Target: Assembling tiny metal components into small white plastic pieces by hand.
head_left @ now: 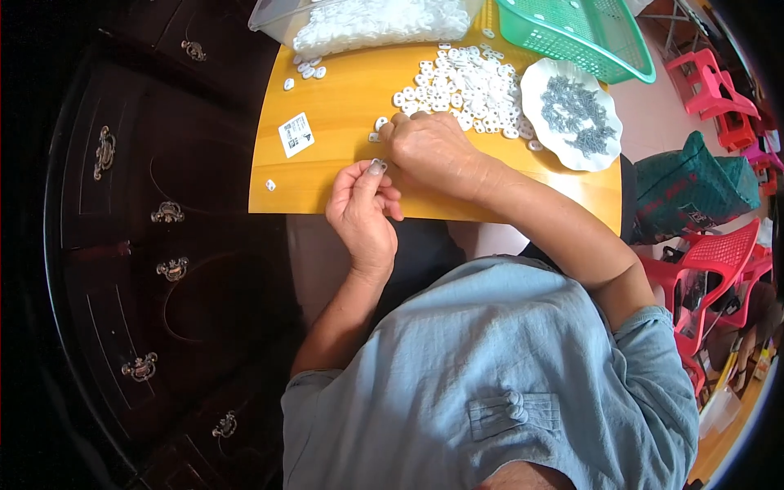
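My left hand is raised at the table's near edge, thumb and forefinger pinched together. A tiny pale bit shows at the thumb tip, too small to name. Just right of it, my right hand is curled with its knuckles up, so whatever its fingers hold is hidden. By its fingertips lie a couple of small white plastic pieces. Beyond that hand spreads a heap of white oval pieces with holes. A white scalloped dish to the right holds many small grey metal parts.
On the yellow table, a clear bin full of white pieces stands at the back, beside a green basket. A printed white card lies left. Dark drawers flank the left; pink stools and a green bag stand right.
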Demonstrator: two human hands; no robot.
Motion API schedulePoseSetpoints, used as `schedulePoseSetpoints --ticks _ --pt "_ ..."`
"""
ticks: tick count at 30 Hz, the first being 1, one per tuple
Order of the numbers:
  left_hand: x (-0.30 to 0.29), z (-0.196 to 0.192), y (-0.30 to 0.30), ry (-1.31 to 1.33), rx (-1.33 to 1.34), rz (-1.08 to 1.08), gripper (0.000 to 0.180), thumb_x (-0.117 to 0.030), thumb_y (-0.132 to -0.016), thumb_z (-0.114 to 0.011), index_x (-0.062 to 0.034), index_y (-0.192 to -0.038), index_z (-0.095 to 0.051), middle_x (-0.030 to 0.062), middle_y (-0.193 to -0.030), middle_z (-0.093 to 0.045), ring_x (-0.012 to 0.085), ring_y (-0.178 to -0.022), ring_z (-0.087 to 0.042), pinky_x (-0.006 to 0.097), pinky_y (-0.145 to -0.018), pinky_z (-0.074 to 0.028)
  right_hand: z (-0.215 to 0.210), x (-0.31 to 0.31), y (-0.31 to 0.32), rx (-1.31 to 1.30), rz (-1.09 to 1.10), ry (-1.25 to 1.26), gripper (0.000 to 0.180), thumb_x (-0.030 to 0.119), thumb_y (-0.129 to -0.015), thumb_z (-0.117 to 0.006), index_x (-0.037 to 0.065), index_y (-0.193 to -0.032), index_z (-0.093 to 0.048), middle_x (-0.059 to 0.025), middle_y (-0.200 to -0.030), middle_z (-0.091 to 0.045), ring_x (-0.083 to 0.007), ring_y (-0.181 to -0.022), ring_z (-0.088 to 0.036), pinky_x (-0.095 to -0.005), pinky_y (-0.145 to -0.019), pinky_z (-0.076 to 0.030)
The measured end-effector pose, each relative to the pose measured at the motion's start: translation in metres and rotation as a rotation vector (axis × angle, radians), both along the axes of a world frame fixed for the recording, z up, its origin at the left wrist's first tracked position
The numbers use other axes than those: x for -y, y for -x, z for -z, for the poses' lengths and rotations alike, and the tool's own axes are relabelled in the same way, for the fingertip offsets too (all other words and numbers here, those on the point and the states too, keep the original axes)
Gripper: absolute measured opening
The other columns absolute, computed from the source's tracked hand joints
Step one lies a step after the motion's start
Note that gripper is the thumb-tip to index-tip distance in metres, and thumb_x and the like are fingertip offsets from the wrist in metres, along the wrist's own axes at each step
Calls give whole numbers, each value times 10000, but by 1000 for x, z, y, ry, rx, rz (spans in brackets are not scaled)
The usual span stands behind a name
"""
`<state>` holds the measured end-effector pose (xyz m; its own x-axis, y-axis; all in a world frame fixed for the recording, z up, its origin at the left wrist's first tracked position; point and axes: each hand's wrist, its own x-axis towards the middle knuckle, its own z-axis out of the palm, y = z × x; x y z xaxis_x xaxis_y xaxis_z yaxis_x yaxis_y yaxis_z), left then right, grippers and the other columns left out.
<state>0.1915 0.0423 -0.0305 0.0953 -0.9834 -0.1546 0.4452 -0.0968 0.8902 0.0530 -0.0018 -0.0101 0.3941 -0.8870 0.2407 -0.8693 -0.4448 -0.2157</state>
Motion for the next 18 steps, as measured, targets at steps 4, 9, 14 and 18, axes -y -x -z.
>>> schedulePoseSetpoints --ticks 4,9,14,18 --pt "0 0 0 -7 -16 -2 105 -78 -922 -622 22 -954 -616 76 -746 -602 119 -550 -545 227 -406 -410 -2 -7 -1 -3 -24 73 250 237 -739 -687 21 -854 -635 -135 -813 -642 -307 -759 -689 -418 -589 -531" --pt "-1 -2 7 -1 -8 25 99 -68 -923 -616 25 -959 -608 77 -753 -603 117 -558 -546 226 -414 -407 1 -24 12 104 15 108 188 151 -754 -687 14 -872 -640 -151 -842 -654 -299 -755 -685 -395 -607 -538" --pt "-2 -10 31 -9 -9 157 93 -65 -928 -596 18 -969 -601 64 -753 -603 100 -569 -548 216 -437 -415 -1 -45 61 1391 325 -553 120 -1 -886 -653 -4 -1006 -664 -24 -858 -652 -95 -773 -592 -236 -668 -479" --pt "-4 -11 60 4 56 221 100 -77 -931 -592 14 -970 -601 55 -755 -607 89 -574 -547 208 -450 -421 -9 -64 83 1631 406 -634 142 2 -888 -662 -23 -1027 -661 -42 -863 -660 -107 -724 -611 -230 -625 -469"
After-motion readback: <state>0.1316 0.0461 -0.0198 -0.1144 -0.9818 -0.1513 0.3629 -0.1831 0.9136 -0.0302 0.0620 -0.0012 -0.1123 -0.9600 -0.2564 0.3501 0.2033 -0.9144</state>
